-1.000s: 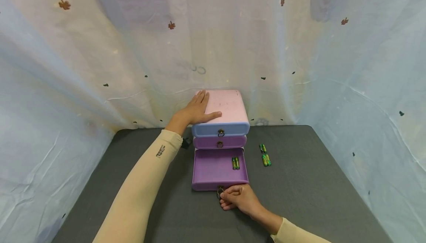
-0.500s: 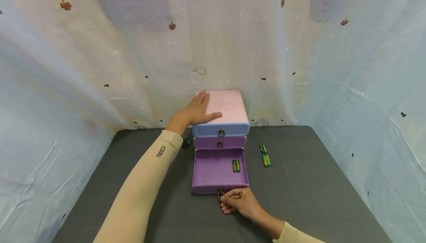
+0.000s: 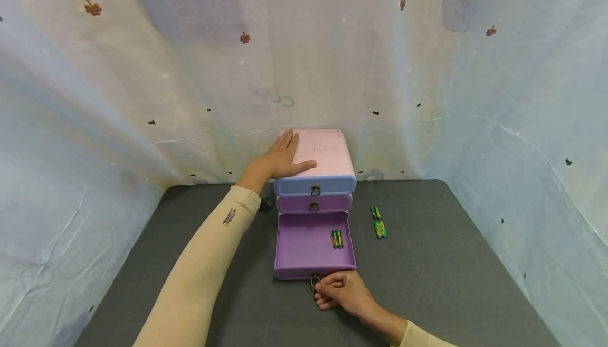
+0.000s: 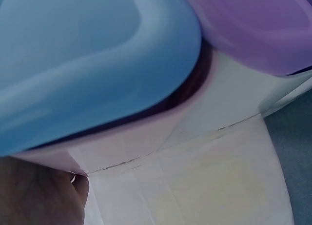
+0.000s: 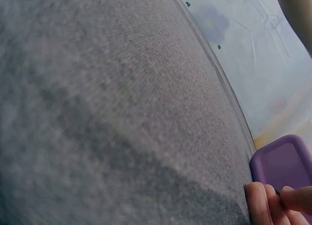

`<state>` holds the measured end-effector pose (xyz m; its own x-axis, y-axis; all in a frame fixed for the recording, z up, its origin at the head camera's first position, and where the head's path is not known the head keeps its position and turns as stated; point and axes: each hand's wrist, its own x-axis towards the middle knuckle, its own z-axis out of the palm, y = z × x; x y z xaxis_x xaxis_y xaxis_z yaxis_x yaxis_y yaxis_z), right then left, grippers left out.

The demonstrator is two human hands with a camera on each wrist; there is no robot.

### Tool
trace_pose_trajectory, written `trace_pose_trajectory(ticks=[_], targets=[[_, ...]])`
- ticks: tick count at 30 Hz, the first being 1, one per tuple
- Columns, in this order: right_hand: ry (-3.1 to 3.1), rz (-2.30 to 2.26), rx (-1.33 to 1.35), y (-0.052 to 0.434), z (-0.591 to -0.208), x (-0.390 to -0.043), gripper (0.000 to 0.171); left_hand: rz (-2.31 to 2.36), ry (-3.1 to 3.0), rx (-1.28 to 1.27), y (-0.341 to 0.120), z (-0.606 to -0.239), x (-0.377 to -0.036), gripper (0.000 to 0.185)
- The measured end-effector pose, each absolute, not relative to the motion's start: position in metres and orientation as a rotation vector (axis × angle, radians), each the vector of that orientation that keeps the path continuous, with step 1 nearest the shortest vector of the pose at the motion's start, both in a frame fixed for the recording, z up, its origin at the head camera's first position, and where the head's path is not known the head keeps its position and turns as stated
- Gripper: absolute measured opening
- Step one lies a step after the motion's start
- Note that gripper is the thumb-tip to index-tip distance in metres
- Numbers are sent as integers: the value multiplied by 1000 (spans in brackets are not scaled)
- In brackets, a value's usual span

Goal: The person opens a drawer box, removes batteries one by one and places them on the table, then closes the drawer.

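My left hand (image 3: 281, 158) lies flat on the pink top of the cabinet (image 3: 323, 151), fingers straight, thumb out along the front edge, holding nothing and only pressing down. My right hand (image 3: 343, 290) is down at the front of the bottom drawer (image 3: 304, 244), fingers curled, pinching the small ring pull (image 3: 314, 282) between thumb and forefinger. In the right wrist view I see only my fingertips (image 5: 258, 203) against a purple corner of the drawer and the grey mat (image 5: 112, 112).

The drawer stands drawn well out over the mat, its floor open to view. Two batteries (image 3: 336, 238) lie side by side inside, near its right wall. The middle drawer (image 3: 313, 203) and the blue top drawer (image 3: 314, 184) above it sit closed. More batteries (image 3: 378, 222) lie on the mat just right of the cabinet, in two small groups, apart from the drawer.

I judge the step in hand to be the drawer pull itself, with the left hand bracing the cabinet so it does not slide. The next move, as I read it, calls for letting go of the ring and reaching right for the loose batteries; the pinch there must be fine, since they are thin, round and apt to roll.
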<state>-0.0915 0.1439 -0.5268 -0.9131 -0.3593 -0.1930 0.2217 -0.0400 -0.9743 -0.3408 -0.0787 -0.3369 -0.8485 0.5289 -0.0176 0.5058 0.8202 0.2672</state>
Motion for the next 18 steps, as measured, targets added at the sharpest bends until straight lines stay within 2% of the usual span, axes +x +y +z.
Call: trace_pose_trajectory(ticks=[18], targets=[[1802,-1989,-159,150,-526,-90,26,383,2917,822,-78,-337,-340,114]])
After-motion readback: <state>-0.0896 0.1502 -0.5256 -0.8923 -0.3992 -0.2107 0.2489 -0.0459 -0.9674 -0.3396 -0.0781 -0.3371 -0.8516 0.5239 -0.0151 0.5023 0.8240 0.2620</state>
